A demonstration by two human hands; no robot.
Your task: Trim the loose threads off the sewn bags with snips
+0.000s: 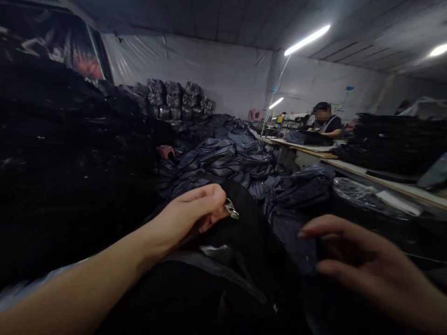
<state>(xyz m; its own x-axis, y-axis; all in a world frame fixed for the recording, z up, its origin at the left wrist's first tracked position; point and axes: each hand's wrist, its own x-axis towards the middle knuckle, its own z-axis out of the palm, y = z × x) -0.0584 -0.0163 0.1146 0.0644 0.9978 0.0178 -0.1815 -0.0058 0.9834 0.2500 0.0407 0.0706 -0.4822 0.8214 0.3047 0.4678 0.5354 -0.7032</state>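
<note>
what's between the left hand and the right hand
In the head view, from the left hand toward the right hand lie the small metal piece at the left fingers, black fabric, then navy fabric.

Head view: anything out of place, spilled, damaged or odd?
Mainly the heap of dark fabric items beyond the left hand: they lie jumbled, unlike the stacked bundles by the back wall. No spill or damage shows; the nearest black fabric is too dark to judge.
</note>
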